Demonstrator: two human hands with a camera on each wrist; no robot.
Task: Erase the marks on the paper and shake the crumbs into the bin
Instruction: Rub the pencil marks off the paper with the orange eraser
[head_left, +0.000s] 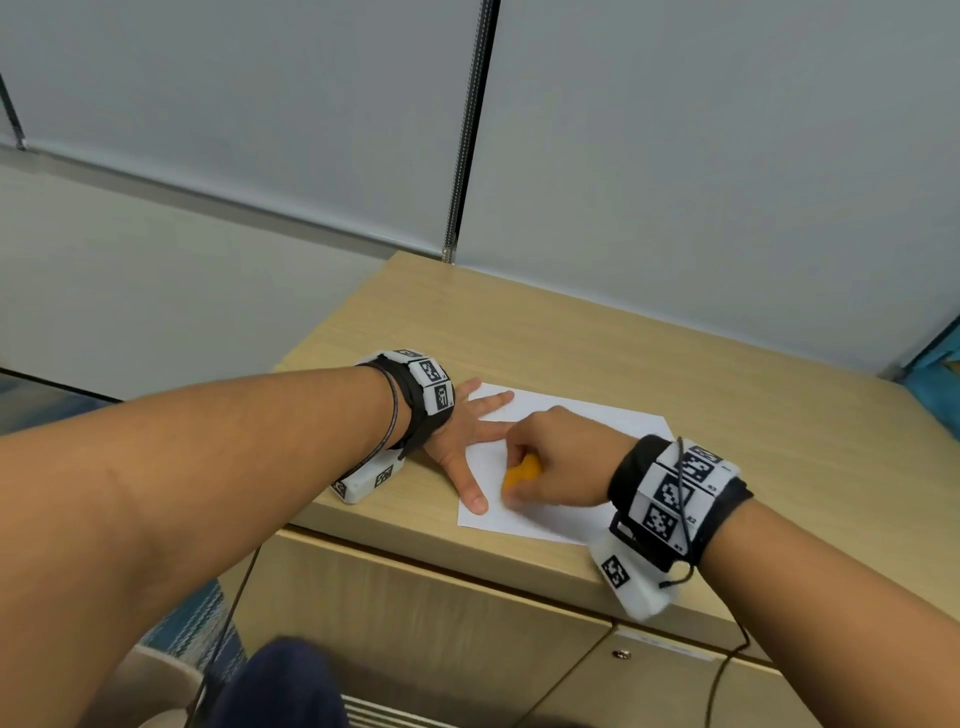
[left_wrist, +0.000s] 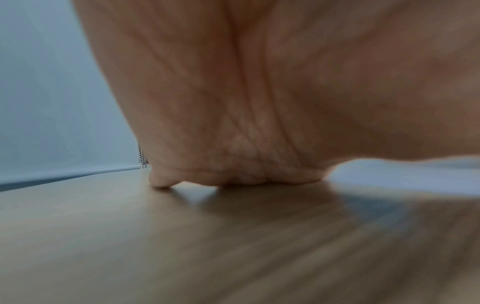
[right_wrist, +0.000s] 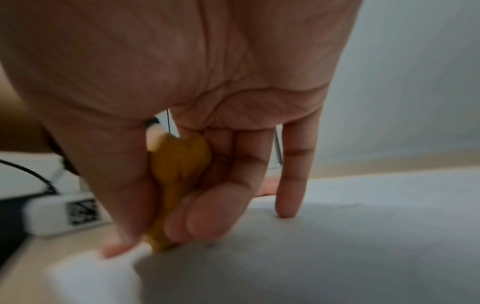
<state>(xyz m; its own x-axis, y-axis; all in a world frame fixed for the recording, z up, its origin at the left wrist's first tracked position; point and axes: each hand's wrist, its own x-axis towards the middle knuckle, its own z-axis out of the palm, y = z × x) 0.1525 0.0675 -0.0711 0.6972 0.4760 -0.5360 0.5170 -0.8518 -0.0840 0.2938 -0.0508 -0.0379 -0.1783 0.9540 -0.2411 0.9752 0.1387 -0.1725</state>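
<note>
A white sheet of paper (head_left: 566, 509) lies on the wooden cabinet top (head_left: 571, 338) near its front edge. My left hand (head_left: 467, 441) lies flat with fingers spread, pressing the sheet's left part down. My right hand (head_left: 550, 467) pinches a yellow-orange eraser (head_left: 522, 473) between thumb and fingers, its tip down on the paper beside my left thumb. In the right wrist view the eraser (right_wrist: 179, 185) sits between thumb and curled fingers, touching the paper (right_wrist: 337, 236), little finger stretched down. The left wrist view shows only my palm (left_wrist: 259, 102) on the wood. No bin is in view.
The cabinet top (left_wrist: 182, 246) ends at a grey wall with a blind's bead chain (head_left: 457, 171) hanging at the back. Cabinet doors with a lock (head_left: 621, 653) are below the front edge. Cables hang from both wrist cameras. A dark-clothed knee (head_left: 280, 680) is at the bottom.
</note>
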